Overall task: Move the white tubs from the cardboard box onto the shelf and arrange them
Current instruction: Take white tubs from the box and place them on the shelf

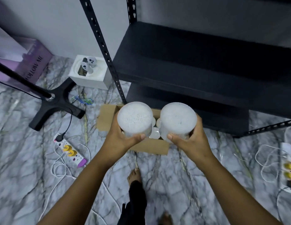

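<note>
White tubs: 2 lifted, left tub (pixel 135 119) gripped by left hand (pixel 123 140), right tub (pixel 178 120) by right hand (pixel 190 142); more left inside cardboard box (pixel 107 117); black shelf (pixel 198 62) bare.

The purple box (pixel 30 62) reads "FOLLOW ME" along its side.

tubs (pixel 135 119) frosted white. cardboard box (pixel 107 117) plain brown. shelf (pixel 190 62) matte black, perforated uprights. floor (pixel 19 135) grey-white marble, dark veins. power strip (pixel 70 150) white, yellow plugs, purple end. box at left (pixel 32 62) purple, dark lettering.
</note>
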### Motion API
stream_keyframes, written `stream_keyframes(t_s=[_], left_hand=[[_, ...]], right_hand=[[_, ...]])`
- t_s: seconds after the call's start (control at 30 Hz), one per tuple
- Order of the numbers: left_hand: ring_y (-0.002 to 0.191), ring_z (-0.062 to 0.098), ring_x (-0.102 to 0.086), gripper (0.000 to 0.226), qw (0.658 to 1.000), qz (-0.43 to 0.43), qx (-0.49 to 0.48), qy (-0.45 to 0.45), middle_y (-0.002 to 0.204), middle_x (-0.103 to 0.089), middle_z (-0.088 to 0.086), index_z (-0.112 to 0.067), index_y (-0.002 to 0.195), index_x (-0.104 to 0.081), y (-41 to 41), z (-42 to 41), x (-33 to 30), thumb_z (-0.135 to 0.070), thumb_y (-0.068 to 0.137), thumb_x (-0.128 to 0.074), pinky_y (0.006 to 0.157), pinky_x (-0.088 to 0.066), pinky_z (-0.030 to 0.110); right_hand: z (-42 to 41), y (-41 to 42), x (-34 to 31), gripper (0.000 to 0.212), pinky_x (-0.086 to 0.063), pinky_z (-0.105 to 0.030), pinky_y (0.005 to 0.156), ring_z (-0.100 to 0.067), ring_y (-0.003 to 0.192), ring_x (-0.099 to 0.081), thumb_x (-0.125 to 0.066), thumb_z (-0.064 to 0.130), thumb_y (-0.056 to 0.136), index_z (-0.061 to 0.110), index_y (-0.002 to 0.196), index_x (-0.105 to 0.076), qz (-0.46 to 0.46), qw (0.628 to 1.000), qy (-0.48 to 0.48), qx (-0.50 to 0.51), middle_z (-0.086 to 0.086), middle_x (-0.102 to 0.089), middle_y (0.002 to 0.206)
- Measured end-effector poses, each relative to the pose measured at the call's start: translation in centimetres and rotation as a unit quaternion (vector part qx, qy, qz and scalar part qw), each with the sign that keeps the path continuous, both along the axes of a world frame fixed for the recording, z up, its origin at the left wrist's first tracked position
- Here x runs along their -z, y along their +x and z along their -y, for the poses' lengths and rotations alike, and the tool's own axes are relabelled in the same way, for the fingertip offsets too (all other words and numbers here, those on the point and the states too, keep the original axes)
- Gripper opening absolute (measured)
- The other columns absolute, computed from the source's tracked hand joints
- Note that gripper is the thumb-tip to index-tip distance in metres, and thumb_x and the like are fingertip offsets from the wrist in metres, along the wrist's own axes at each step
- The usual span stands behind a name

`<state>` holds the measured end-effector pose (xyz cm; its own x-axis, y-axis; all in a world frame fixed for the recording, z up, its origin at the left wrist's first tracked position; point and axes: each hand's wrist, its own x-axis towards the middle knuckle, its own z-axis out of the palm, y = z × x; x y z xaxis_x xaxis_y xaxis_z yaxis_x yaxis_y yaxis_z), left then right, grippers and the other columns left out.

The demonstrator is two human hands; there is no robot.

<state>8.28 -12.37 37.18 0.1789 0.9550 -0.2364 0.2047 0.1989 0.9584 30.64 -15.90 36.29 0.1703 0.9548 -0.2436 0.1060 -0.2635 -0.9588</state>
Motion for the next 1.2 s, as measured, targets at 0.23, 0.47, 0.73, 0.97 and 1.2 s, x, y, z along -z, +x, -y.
stream_keyframes(t_s=[0.23, 0.47, 0.73, 0.97, 1.2], left_hand=[[0.114, -0.012, -0.047, 0.079, 1.000, 0.002, 0.000, 0.016, 0.124, -0.043, -0.026, -0.052, 0.119, -0.032, 2.6, 4.6, -12.9, -0.024, 0.068, -0.085, 0.081, -0.047, 0.007], [0.115, 0.000, -0.051, 0.081, 0.999, 0.030, 0.014, 0.041, 0.127, -0.046, -0.018, -0.048, 0.123, -0.033, 5.1, 8.4, -22.9, -0.019, 0.068, -0.084, 0.074, -0.050, 0.010], [0.110, -0.001, -0.051, 0.082, 0.997, 0.038, 0.042, 0.051, 0.126, -0.044, -0.015, -0.034, 0.132, -0.028, 7.1, 9.5, -29.3, -0.011, 0.073, -0.080, 0.072, -0.050, 0.009], [0.118, 0.006, -0.051, 0.088, 0.994, 0.052, 0.085, 0.044, 0.133, -0.045, -0.009, -0.035, 0.136, -0.027, 9.0, 5.4, -31.2, -0.022, 0.070, -0.084, 0.081, -0.054, 0.019], [0.111, -0.004, -0.050, 0.084, 0.988, 0.050, 0.134, 0.051, 0.126, -0.044, -0.020, -0.036, 0.132, -0.026, 11.8, -0.7, -32.5, -0.017, 0.072, -0.082, 0.076, -0.049, 0.009]], right_hand=[[5.5, 1.8, -13.0, 0.090, -0.049, -0.008, 0.077, 0.015, 0.110, -0.049, -0.085, 0.020, 0.065, 0.044, 0.131, -0.029, -0.028, 0.999, 0.030, 0.029, 0.021, -0.044, 0.128], [10.4, 3.3, -23.3, 0.090, -0.050, -0.010, 0.075, 0.011, 0.110, -0.051, -0.085, 0.019, 0.067, 0.040, 0.133, -0.029, -0.030, 0.997, 0.058, 0.047, 0.019, -0.044, 0.130], [13.0, 5.5, -29.8, 0.087, -0.052, -0.014, 0.071, -0.002, 0.113, -0.052, -0.083, 0.016, 0.070, 0.043, 0.132, -0.028, 0.003, 0.993, 0.065, 0.095, 0.017, -0.046, 0.126], [10.0, 7.2, -31.4, 0.089, -0.051, -0.027, 0.085, -0.012, 0.117, -0.051, -0.083, 0.017, 0.070, 0.040, 0.136, -0.027, 0.023, 0.989, 0.057, 0.133, 0.008, -0.045, 0.132], [5.0, 8.9, -31.9, 0.093, -0.051, -0.039, 0.093, -0.015, 0.119, -0.051, -0.087, 0.026, 0.065, 0.042, 0.135, -0.028, 0.037, 0.982, 0.061, 0.176, 0.008, -0.047, 0.132]])
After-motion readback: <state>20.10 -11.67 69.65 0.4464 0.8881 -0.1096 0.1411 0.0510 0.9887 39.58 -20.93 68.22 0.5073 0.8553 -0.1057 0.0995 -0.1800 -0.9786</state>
